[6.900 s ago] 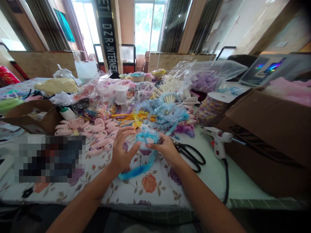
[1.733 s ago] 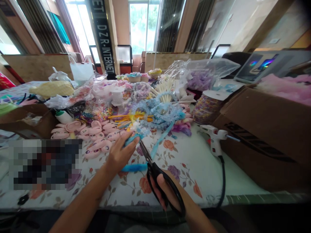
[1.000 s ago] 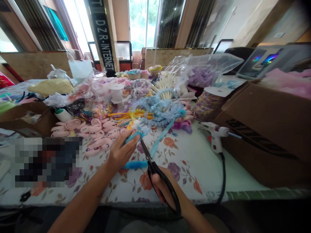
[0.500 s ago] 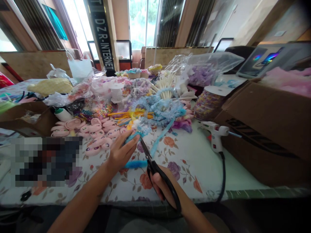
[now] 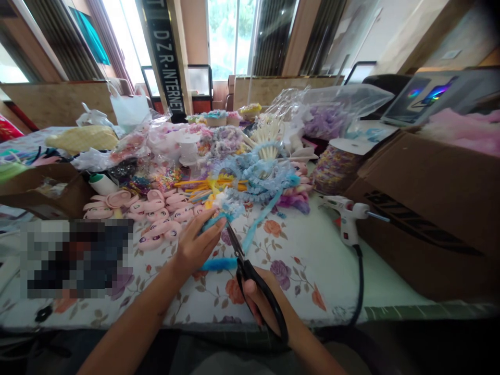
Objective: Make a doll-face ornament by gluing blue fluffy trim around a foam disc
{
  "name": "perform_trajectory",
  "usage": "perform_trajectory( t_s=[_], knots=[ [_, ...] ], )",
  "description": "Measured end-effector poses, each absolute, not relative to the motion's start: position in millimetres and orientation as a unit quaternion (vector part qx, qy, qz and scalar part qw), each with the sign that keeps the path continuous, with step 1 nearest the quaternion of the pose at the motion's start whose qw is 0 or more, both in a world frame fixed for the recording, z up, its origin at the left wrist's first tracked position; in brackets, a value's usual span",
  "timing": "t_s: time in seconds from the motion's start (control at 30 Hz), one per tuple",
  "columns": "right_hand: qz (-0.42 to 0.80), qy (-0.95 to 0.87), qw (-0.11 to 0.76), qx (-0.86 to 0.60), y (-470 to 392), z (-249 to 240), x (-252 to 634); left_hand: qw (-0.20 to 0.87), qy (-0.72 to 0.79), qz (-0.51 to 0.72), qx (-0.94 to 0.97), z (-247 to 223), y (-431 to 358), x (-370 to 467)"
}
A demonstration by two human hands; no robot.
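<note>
My left hand (image 5: 199,240) is closed around a fluffy light-blue piece (image 5: 212,224) with white and pale trim near the middle of the table. Black-handled scissors (image 5: 258,284) are in my right hand (image 5: 263,299), their blades pointing up and left. The blade tips touch or nearly touch the blue piece by my left fingertips; the exact contact is hidden. A light-blue strip (image 5: 258,227) runs from the blue ruffled pile (image 5: 261,174) down behind the blades. Below my left hand, a brighter blue fuzzy length (image 5: 221,264) lies on the floral cloth (image 5: 175,307).
Pink character pieces (image 5: 156,213) lie to the left, near an open cardboard box (image 5: 47,195). On the right are a white glue gun (image 5: 346,216) with its cable, a spool (image 5: 338,169) and a large cardboard box (image 5: 425,219). Bagged trims are heaped behind.
Both hands hold nearly the same positions. The scissor handles have drawn slightly closer together, and the view has shifted a little.
</note>
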State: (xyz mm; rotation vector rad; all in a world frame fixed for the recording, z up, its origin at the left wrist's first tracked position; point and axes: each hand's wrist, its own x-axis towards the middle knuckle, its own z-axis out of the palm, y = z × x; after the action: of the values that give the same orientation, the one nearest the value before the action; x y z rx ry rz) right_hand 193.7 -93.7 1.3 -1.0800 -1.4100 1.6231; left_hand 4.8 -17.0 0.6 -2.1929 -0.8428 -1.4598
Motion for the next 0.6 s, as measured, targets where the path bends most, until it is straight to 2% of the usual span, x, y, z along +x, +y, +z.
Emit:
perform_trajectory(
  t_s=[0.6],
  knots=[
    [0.613, -0.574, 0.361, -0.406, -94.3, 10.7, 195.6, 0.205, -0.300, -0.516, -0.775, 2.6, -17.2, 6.5]
  ],
)
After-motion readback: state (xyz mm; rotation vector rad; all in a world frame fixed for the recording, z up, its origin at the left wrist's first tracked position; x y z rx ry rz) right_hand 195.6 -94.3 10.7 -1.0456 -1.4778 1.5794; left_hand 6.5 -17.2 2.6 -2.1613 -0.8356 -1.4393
